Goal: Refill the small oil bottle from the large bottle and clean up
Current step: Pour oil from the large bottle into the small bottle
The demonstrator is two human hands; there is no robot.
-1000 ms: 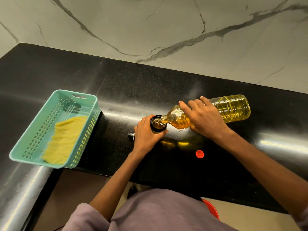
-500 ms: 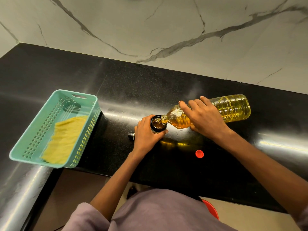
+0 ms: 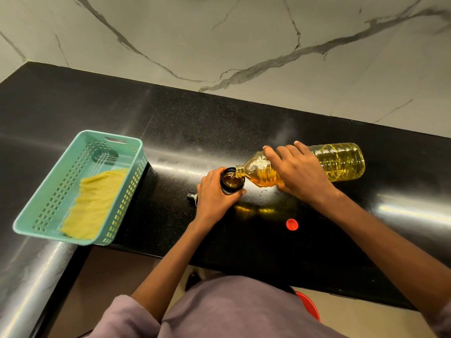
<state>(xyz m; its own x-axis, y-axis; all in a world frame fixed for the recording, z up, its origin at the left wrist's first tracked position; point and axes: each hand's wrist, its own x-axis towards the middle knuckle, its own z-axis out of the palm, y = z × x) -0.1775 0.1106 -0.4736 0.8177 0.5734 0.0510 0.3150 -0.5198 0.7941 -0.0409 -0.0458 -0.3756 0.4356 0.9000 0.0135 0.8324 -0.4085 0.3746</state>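
Large bottle [image 3: 341, 162] near-horizontal, neck pointing left over small bottle [image 3: 231, 183] mouth.

two bottles [image 3: 341, 162] [image 3: 231, 182], one basket [image 3: 36, 228] — one cloth [image 3: 95, 203], one cap [image 3: 292, 224]

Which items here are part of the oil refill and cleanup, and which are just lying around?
In the job: large bottle held tilted by the right hand; small bottle gripped by the left hand; red cap; small dark cap; yellow cloth.
Lying about: green basket holding the cloth; red object below the counter.
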